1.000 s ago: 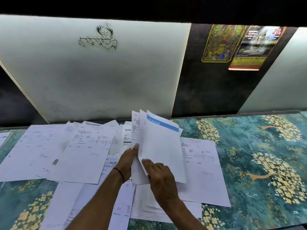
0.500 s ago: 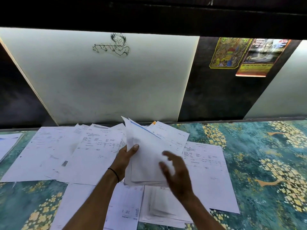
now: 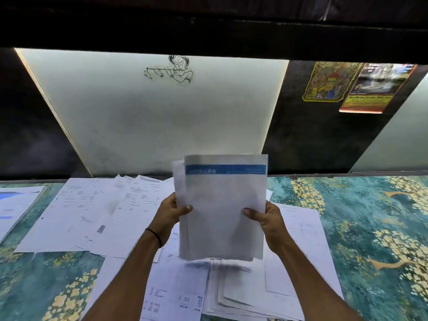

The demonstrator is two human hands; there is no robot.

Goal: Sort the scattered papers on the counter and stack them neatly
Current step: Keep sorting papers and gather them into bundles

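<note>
A bundle of white sheets (image 3: 222,209) stands upright above the counter, its front sheet bearing a blue band across the top. My left hand (image 3: 170,213) grips its left edge, thumb on the front. At the right edge my right hand (image 3: 266,218) grips it the same way. The bundle's bottom edge hangs just over loose papers (image 3: 243,288) on the counter. More printed sheets (image 3: 92,212) lie spread and overlapping to the left.
The counter (image 3: 370,228) has a teal covering with yellow flower patterns, bare at the right. A white panel (image 3: 162,117) and dark wall rise behind it, with two posters (image 3: 347,86) at upper right. A blue-printed sheet (image 3: 16,205) lies at the far left.
The bundle has been lifted from a tilted hold into an upright one. My right hand moved from the front of the sheets to grip the right edge.
</note>
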